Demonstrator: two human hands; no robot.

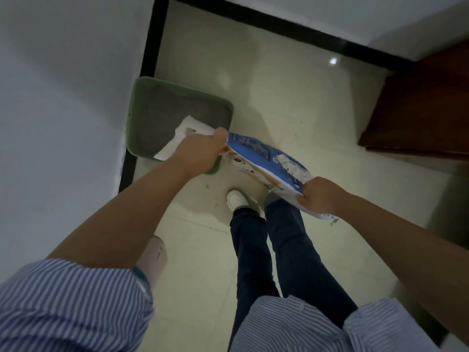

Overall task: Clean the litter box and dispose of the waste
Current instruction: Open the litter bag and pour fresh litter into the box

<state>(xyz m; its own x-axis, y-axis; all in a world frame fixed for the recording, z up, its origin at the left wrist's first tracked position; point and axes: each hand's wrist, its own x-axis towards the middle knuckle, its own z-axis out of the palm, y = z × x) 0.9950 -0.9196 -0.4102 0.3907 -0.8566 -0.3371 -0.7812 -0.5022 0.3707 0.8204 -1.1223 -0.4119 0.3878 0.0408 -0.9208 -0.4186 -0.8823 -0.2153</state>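
**Both your hands grip the litter bag over the green tray**

Your left hand clutches the open white mouth end of the blue litter bag, fingers curled round it. Your right hand grasps the bag's other end, held nearer to you. The bag stretches between the two hands, tilted so its mouth points down towards the litter box. That green box sits on the tiled floor just beyond and beneath your left hand, in the corner by the wall, grey litter inside. Below the bag, between your hands, stand your white shoe and dark trousers. A wooden door lies beyond your right hand.
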